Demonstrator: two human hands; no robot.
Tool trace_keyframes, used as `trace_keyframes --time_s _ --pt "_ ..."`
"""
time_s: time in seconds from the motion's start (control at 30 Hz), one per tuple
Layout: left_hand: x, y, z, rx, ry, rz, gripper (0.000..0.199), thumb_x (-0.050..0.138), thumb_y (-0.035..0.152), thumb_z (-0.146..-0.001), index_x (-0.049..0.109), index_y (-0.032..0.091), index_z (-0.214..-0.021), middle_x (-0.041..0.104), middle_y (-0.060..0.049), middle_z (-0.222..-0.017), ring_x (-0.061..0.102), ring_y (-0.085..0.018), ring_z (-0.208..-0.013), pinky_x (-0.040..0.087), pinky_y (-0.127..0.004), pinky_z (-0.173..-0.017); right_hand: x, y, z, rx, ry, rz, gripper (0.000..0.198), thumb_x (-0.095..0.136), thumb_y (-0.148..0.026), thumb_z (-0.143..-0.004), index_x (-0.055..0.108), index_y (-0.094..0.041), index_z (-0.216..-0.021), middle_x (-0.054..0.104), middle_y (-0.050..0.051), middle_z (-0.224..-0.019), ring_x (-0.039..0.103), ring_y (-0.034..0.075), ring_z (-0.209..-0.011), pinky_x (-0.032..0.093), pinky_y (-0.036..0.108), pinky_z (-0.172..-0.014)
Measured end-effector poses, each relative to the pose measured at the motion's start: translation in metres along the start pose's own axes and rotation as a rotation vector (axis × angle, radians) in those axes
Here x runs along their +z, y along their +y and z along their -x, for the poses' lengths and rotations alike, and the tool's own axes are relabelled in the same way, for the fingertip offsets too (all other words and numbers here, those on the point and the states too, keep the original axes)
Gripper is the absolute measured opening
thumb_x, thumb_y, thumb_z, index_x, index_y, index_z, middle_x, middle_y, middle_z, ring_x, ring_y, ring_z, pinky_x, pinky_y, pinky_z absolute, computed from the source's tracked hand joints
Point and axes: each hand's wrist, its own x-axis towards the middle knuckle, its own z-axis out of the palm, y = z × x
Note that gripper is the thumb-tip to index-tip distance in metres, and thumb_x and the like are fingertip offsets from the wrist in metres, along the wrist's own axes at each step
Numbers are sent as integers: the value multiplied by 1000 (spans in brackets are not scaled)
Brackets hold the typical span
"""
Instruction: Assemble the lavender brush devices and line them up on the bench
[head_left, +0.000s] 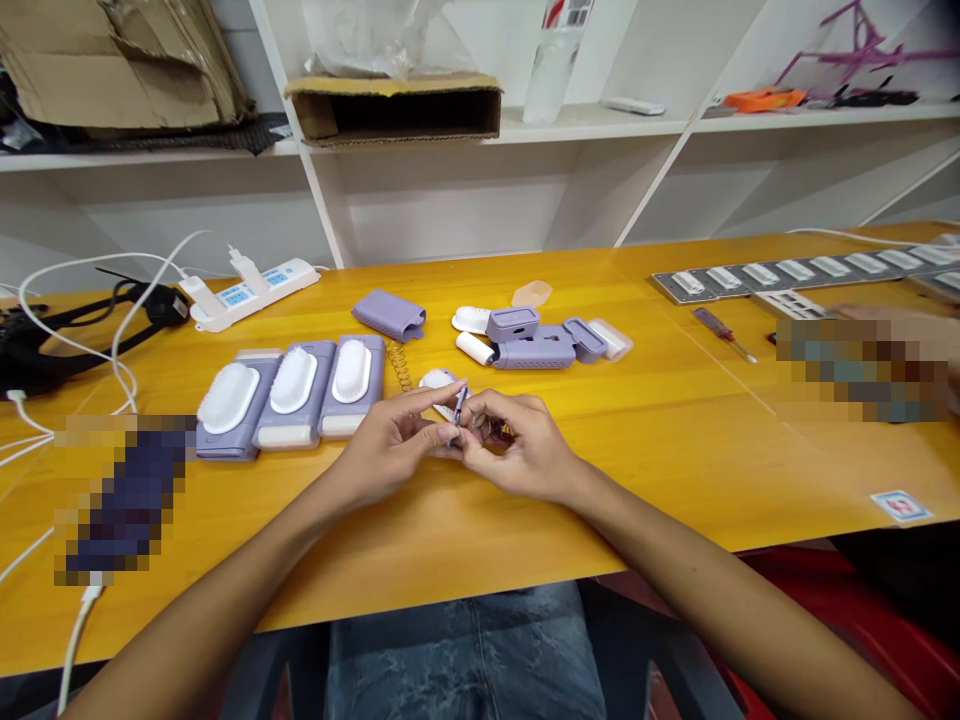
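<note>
My left hand (397, 435) and my right hand (517, 440) meet above the table, fingertips pinched on a small thin part (460, 402). It looks grey and purple, and its kind is hard to tell. Something coiled and brownish shows under my right fingers, mostly hidden. Just beyond the hands lies a white bristled brush head (439, 379), partly covered by my left fingers. A coil spring (400, 366) rests left of it, near a purple casing (388, 315). Further back are a purple perforated body (534, 350), a purple ring-shaped piece (513, 323) and a white cylinder (475, 348).
Several purple brushes with white heads (293, 380) lie at left. Behind them is a power strip (255, 293) with white cables. A screwdriver (724, 333) and a long grey strip (795, 272) lie at right, near another person's hand (900, 335). White shelves stand behind the table.
</note>
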Motion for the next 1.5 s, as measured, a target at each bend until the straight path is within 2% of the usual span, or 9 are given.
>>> trace_keyframes --time_s 0.1,0.2,0.37,0.5,0.6,0.87,1.03,1.23,1.5 --pt "1 -3 0 16 -20 74 46 80 24 -95 74 26 -140 73 -10 -138 80 -19 -99 70 -34 -90 0 1 1 27 2 -25 12 68 -10 -86 62 -21 -89 52 -8 -64 41 6 -50 36 20 -50" --pt "3 -6 1 43 -25 72 45 77 19 -96 72 26 -140 70 -9 -137 80 -16 -93 68 -31 -90 0 1 1 75 -1 -74 12 69 -11 -86 62 -21 -88 49 -9 -62 39 6 -49 34 20 -49" --pt "3 -16 2 138 -18 1 42 71 15 -100 67 26 -140 70 -8 -132 81 -17 -99 67 -29 -90 0 0 0 165 -16 -156 11 71 -15 -87 62 -21 -86 49 -9 -62 39 6 -50 33 20 -48" --pt "1 -20 3 261 -4 -148 39 70 13 -101 69 27 -138 67 -10 -138 78 -20 -112 68 -34 -99 0 -2 -1 232 -20 -203 11 71 -19 -87 61 -21 -84 50 -8 -62 39 6 -50 33 20 -48" --pt "0 -18 3 339 4 -257 40 69 9 -100 70 27 -136 67 -10 -136 75 -20 -118 69 -33 -98 -1 -3 -2 273 -24 -228 12 72 -21 -87 61 -21 -84 50 -8 -63 39 7 -51 33 20 -48" --pt "0 -9 0 549 50 -499 40 72 7 -99 69 25 -135 72 -10 -121 74 -19 -110 66 -29 -88 -3 -2 -4 364 -59 -298 12 74 -28 -87 65 -20 -88 55 -5 -67 46 10 -57 39 22 -52" --pt "1 -7 0 609 57 -577 44 69 8 -101 65 26 -142 74 -9 -112 73 -21 -106 64 -33 -87 -4 1 -5 422 -69 -388 17 77 -33 -89 66 -20 -91 61 -2 -74 49 10 -59 42 24 -56" --pt "6 -10 0 661 81 -598 45 63 4 -103 64 25 -142 75 -13 -127 71 -25 -126 63 -42 -105 -4 4 -5 430 -48 -417 18 78 -33 -90 67 -19 -93 65 -1 -80 58 11 -63 47 26 -61" --pt "6 -13 1 601 92 -546 48 69 8 -101 65 27 -145 76 -12 -131 72 -25 -130 65 -43 -109 -2 5 -4 454 -32 -459 22 79 -37 -90 67 -19 -94 66 0 -80 59 12 -64 47 26 -62"
